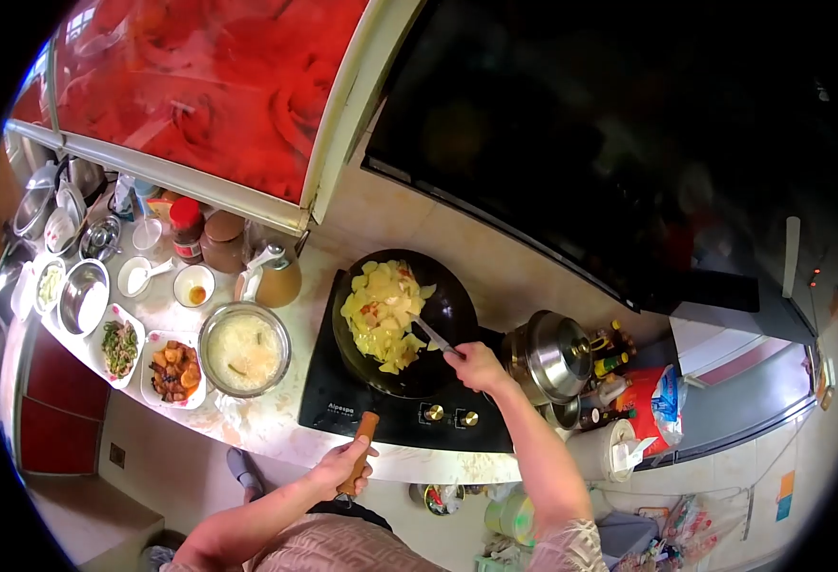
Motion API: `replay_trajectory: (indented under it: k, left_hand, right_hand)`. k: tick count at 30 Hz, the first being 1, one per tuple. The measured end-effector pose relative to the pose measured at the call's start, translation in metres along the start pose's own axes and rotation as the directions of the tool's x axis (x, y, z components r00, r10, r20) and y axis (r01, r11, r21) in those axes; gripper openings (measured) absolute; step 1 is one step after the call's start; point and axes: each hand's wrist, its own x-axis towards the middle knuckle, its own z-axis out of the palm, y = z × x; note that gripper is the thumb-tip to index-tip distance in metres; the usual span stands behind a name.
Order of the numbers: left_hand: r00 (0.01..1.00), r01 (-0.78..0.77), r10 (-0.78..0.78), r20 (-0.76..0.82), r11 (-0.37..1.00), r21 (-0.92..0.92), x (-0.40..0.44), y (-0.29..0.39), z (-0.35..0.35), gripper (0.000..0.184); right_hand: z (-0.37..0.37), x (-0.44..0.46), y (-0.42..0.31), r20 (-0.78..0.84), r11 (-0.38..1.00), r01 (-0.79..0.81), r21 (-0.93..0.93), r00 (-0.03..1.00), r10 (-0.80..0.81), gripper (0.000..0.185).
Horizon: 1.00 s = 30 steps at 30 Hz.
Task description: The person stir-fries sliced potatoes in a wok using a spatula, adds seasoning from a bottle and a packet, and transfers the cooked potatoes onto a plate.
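A black wok (452, 315) sits on the black cooktop (328, 410), with pale yellow sliced food (381, 315) and some reddish bits in its left part. My right hand (477, 367) is closed around the handle of a metal spatula (430, 334), whose front end reaches the food's right edge. Below the wok, my left hand (344, 467) grips the wok's brown wooden handle (366, 431), fingers wrapped round it.
Left on the counter (247, 429) stand a steel bowl of cloudy liquid (244, 351), a plate of browned chunks (174, 370), a plate of green food (119, 348) and several jars. To the right are a lidded steel pot (557, 357) and bottles; a dark hood (571, 143) hangs above.
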Motion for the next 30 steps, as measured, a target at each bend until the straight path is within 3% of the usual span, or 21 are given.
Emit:
replay_trajectory:
  k: [1, 2, 4, 5, 8, 10, 12, 13, 16, 19, 23, 26, 27, 28, 30]
  left_hand:
    - [1.000, 0.013, -0.013, -0.002, 1.000, -0.001, 0.000, 0.000, -0.001, 0.050]
    - [1.000, 0.013, -0.013, 0.000, 1.000, -0.004, 0.000, 0.000, -0.001, 0.050]
    - [1.000, 0.018, -0.018, 0.005, 1.000, -0.014, 0.001, 0.000, -0.002, 0.051]
    - [1.000, 0.016, -0.016, 0.010, 1.000, -0.013, 0.001, 0.000, -0.003, 0.051]
    - [1.000, 0.020, -0.020, 0.022, 1.000, -0.008, 0.001, -0.002, -0.004, 0.052]
    - [0.999, 0.015, -0.015, 0.028, 1.000, -0.013, 0.002, -0.002, -0.005, 0.052]
    - [1.000, 0.009, -0.009, 0.030, 1.000, -0.010, 0.004, -0.002, -0.005, 0.052]
    - [1.000, 0.008, -0.008, 0.030, 1.000, -0.004, 0.003, -0.002, -0.006, 0.052]
    - [1.000, 0.006, -0.007, 0.008, 1.000, 0.006, 0.003, -0.002, -0.004, 0.052]
    - [1.000, -0.007, 0.007, 0.022, 1.000, -0.002, 0.003, -0.003, -0.004, 0.052]
    - [1.000, 0.004, -0.004, 0.015, 1.000, -0.005, 0.000, -0.002, -0.003, 0.051]
    - [1.000, 0.007, -0.007, -0.001, 1.000, -0.002, -0.001, 0.001, 0.001, 0.051]
    - [1.000, 0.003, -0.003, 0.006, 1.000, -0.005, 0.001, -0.001, -0.001, 0.051]
    - [1.000, 0.000, 0.001, 0.013, 1.000, -0.007, 0.001, -0.001, -0.003, 0.051]
    - [1.000, -0.003, 0.003, 0.014, 1.000, -0.006, 0.001, -0.001, -0.003, 0.051]
  right_hand:
    - [0.007, 0.003, 0.017, -0.174, 0.901, 0.283, -0.328, 0.920, -0.352, 0.027]
    - [0.004, -0.001, 0.021, -0.172, 0.900, 0.283, -0.330, 0.920, -0.352, 0.027]
    - [-0.013, -0.039, -0.007, -0.186, 0.762, 0.135, -0.634, 0.929, -0.319, 0.027]
    - [-0.024, -0.049, -0.015, -0.158, 0.709, 0.095, -0.699, 0.946, -0.282, 0.028]
    - [-0.046, -0.042, -0.004, -0.120, 0.620, 0.036, -0.784, 0.971, -0.207, 0.025]
    - [-0.052, -0.024, 0.026, -0.132, 0.651, 0.033, -0.758, 0.970, -0.203, 0.029]
    - [-0.051, -0.010, 0.040, -0.049, 0.753, 0.047, -0.657, 0.993, -0.104, 0.032]
    - [-0.055, -0.010, 0.023, 0.209, 0.901, -0.158, -0.404, 0.943, 0.260, 0.035]
    - [-0.012, -0.002, 0.025, 0.451, 0.972, -0.221, 0.073, 0.877, 0.166, 0.031]
    - [0.024, 0.006, 0.022, 0.438, 0.799, -0.311, 0.514, 0.896, 0.066, 0.027]
    - [0.030, 0.005, 0.020, 0.284, 0.765, -0.229, 0.602, 0.957, 0.063, 0.027]
    - [0.007, -0.010, 0.013, 0.145, 0.939, -0.078, 0.334, 0.989, 0.030, 0.031]
    - [0.004, -0.008, 0.020, 0.049, 0.997, 0.009, 0.083, 0.999, -0.013, 0.033]
    - [-0.003, -0.021, 0.013, -0.095, 0.955, 0.175, -0.241, 0.975, -0.203, 0.032]
    - [-0.016, -0.049, -0.002, -0.183, 0.819, 0.120, -0.561, 0.947, -0.264, 0.030]
